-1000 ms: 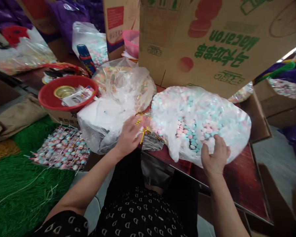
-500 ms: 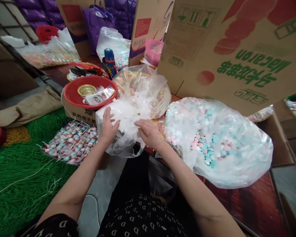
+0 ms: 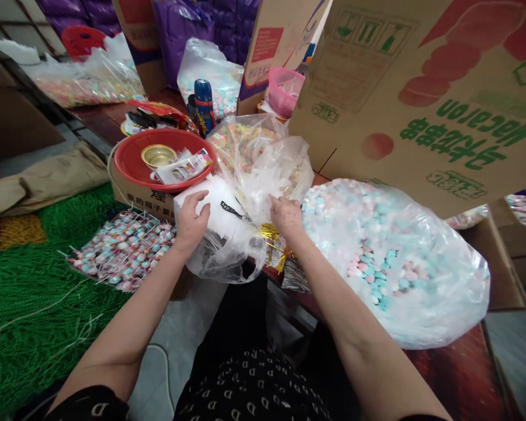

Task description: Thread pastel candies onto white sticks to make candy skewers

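My left hand (image 3: 191, 221) rests with spread fingers on a white-filled plastic bag (image 3: 219, 234). My right hand (image 3: 287, 215) pinches the loose film of a clear plastic bag (image 3: 263, 158) holding pastel candies. To the right lies a large bulging bag of pink, white and blue candies (image 3: 390, 275), close to my right wrist. Gold tinsel ties (image 3: 274, 248) lie just below my right hand. A small black strip (image 3: 234, 210) lies on the white bag.
A red plastic basin (image 3: 131, 169) holding a brass dish and packets sits on a cardboard box (image 3: 140, 202) at left. A blue spray can (image 3: 204, 105) stands behind. Candy sticks (image 3: 123, 251) lie on green artificial turf (image 3: 39, 292). A large printed carton flap (image 3: 421, 99) looms upper right.
My right hand has lifted from lying flat and now pinches the clear film. My left hand stays on the white bag, and the view has shifted slightly.
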Motion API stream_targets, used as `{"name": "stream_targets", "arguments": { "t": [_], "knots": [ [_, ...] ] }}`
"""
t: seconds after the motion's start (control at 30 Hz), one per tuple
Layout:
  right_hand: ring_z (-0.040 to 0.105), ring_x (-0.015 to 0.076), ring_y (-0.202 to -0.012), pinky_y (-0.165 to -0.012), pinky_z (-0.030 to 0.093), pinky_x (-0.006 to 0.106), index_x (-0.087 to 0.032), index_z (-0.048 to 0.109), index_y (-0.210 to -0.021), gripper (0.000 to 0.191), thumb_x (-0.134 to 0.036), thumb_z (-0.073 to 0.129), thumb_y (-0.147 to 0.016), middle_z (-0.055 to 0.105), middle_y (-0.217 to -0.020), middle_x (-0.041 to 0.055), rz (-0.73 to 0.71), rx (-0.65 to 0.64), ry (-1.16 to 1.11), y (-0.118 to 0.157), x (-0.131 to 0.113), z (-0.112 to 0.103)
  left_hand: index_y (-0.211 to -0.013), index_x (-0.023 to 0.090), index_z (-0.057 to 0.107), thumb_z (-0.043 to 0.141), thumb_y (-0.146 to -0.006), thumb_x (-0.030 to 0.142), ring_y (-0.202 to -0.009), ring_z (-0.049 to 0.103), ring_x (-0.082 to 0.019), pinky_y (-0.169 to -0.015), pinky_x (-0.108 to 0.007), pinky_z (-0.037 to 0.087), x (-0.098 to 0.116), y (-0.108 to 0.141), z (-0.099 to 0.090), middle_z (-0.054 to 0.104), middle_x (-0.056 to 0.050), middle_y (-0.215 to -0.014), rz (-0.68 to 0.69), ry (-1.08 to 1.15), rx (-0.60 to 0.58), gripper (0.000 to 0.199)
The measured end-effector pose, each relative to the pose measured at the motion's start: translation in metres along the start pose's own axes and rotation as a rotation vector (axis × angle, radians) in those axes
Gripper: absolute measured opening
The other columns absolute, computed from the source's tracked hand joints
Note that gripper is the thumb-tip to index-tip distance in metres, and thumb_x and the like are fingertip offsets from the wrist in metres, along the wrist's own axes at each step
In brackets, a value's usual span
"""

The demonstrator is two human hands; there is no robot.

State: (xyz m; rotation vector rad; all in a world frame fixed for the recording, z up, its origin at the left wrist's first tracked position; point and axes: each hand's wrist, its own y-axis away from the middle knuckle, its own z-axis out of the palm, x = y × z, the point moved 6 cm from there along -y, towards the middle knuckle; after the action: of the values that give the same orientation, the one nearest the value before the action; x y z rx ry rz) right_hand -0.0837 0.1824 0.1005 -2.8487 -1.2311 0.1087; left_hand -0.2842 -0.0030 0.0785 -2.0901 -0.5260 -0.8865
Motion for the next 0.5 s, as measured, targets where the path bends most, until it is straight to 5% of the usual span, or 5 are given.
{"name": "stream_targets", "arguments": {
  "t": [0.13, 0.23, 0.37, 0.43, 0.5],
  "knots": [
    [0.069, 0.034, -0.116, -0.104, 0.044, 0.046, -0.016, 0.064, -0.151, 0.052, -0.017, 0.043, -0.103, 0.074, -0.126, 0.0225, 0.003, -0.001, 0.016, -0.006, 0.004, 0.001, -0.122, 0.019, 0.072, 0.064, -0.098, 0.044, -0.144, 0.057, -0.04, -0.125, -0.068, 0.037, -0.003, 0.02, 0.019, 0.071, -0.015, -0.14, 0.117, -0.329, -0.249, 0.035],
    [0.067, 0.0334, -0.121, -0.11, 0.044, 0.047, -0.016, 0.062, -0.152, 0.053, -0.017, 0.047, -0.101, 0.076, -0.125, 0.0199, -0.029, -0.021, -0.039, 0.002, -0.006, 0.005, -0.123, 0.019, 0.074, 0.062, -0.101, 0.043, -0.151, 0.051, -0.04, -0.129, -0.07, 0.028, 0.012, 0.041, 0.036, 0.069, -0.016, -0.146, 0.18, -0.415, -0.365, 0.034],
    [0.061, 0.0366, -0.134, -0.118, 0.043, 0.055, -0.01, 0.058, -0.154, 0.058, -0.022, 0.054, -0.097, 0.068, -0.145, 0.0218, -0.079, 0.122, -0.219, 0.032, -0.021, -0.009, -0.129, 0.021, 0.074, 0.059, -0.102, 0.037, -0.142, 0.06, -0.033, -0.128, -0.062, 0.036, 0.035, 0.074, 0.058, 0.074, -0.013, -0.137, 0.214, -0.362, -0.502, 0.035],
    [0.056, 0.0359, -0.143, -0.123, 0.041, 0.057, -0.011, 0.058, -0.153, 0.057, -0.024, 0.055, -0.098, 0.06, -0.157, 0.0214, -0.209, 0.271, -0.352, 0.054, -0.038, -0.024, -0.132, 0.021, 0.073, 0.06, -0.1, 0.033, -0.137, 0.064, -0.031, -0.125, -0.057, 0.043, 0.042, 0.09, 0.072, 0.075, -0.013, -0.136, 0.221, -0.29, -0.528, 0.036],
    [0.055, 0.029, -0.146, -0.124, 0.043, 0.052, -0.019, 0.06, -0.153, 0.053, -0.021, 0.05, -0.101, 0.062, -0.156, 0.0154, -0.433, 0.284, -0.499, 0.072, -0.065, -0.029, -0.13, 0.021, 0.073, 0.06, -0.096, 0.026, -0.134, 0.066, -0.03, -0.123, -0.054, 0.047, 0.046, 0.1, 0.087, 0.076, -0.012, -0.131, 0.2, -0.229, -0.469, 0.037]
  ]
}}
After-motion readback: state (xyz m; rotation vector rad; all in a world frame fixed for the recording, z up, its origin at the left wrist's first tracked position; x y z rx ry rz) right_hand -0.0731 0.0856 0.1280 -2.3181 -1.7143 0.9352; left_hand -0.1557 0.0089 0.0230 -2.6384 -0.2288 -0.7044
